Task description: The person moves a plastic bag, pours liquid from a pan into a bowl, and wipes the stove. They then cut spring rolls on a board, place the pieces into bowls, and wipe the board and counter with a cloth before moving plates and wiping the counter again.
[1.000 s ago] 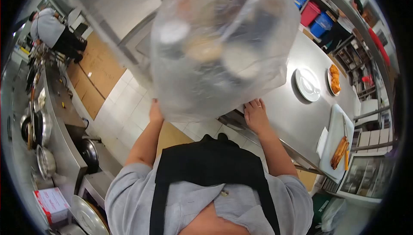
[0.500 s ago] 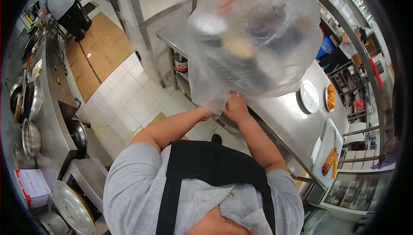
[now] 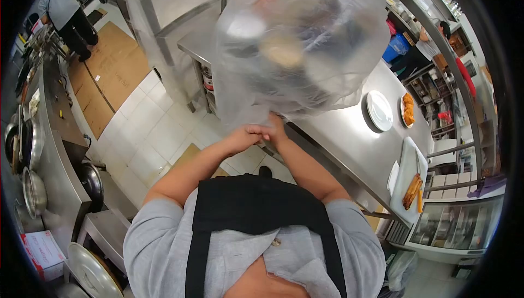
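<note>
A big translucent plastic bag (image 3: 305, 69) bulges in front of me, over the near part of the steel table (image 3: 349, 134). Blurred orange, white, beige and dark shapes show through its film. My left hand (image 3: 246, 137) is closed on the gathered lower edge of the bag. Right beside it, fingers meeting, my right hand (image 3: 276, 127) grips the same edge. The film partly covers the fingertips.
On the table to the right are a white plate (image 3: 379, 111), a plate of orange-brown food (image 3: 408, 110) and a white board (image 3: 404, 172) with browned food on it. A steel counter (image 3: 60, 156) with pans runs along the left. Two people work farther off.
My left hand has moved in against my right, and both are now together at the bag's edge. The whole view has shifted slightly, carrying the surroundings leftward.
</note>
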The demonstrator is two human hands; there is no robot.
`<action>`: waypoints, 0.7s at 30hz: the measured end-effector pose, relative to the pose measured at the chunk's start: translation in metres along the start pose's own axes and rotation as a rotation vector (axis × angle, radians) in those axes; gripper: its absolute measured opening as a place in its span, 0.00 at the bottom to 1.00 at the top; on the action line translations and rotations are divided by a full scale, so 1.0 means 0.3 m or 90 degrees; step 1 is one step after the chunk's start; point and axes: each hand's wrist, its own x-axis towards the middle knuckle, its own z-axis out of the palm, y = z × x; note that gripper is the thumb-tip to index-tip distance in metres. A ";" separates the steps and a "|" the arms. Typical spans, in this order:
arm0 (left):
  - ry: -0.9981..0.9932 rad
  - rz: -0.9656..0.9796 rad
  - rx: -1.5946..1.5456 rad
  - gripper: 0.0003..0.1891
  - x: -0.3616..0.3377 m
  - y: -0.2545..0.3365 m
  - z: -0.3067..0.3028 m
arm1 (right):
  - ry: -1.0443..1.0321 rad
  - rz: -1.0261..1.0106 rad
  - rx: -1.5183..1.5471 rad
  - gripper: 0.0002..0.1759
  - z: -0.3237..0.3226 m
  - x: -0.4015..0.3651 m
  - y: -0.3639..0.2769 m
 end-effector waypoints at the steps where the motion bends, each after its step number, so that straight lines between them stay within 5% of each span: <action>1: -0.083 0.077 -0.030 0.20 -0.016 0.034 -0.012 | 0.042 0.091 0.116 0.14 0.005 0.009 0.003; 4: 0.030 0.456 0.662 0.23 -0.071 0.146 -0.024 | 0.155 0.238 0.475 0.12 -0.002 0.049 0.007; 7: 0.214 0.430 0.963 0.36 -0.013 0.170 -0.061 | 0.125 0.329 0.742 0.11 -0.052 0.059 -0.071; 10: 0.088 0.327 0.858 0.43 0.132 0.082 -0.188 | 0.140 0.374 0.946 0.08 -0.075 0.047 -0.023; 14: 0.237 0.437 0.835 0.36 0.246 0.015 -0.105 | 0.190 0.344 1.215 0.10 -0.081 0.079 -0.032; 17: 0.343 0.506 0.829 0.30 0.410 -0.108 -0.122 | 0.355 0.445 1.279 0.08 -0.105 0.095 -0.124; 21: 0.305 0.411 0.803 0.24 0.404 -0.070 -0.123 | 0.405 0.424 1.234 0.10 -0.087 0.089 -0.174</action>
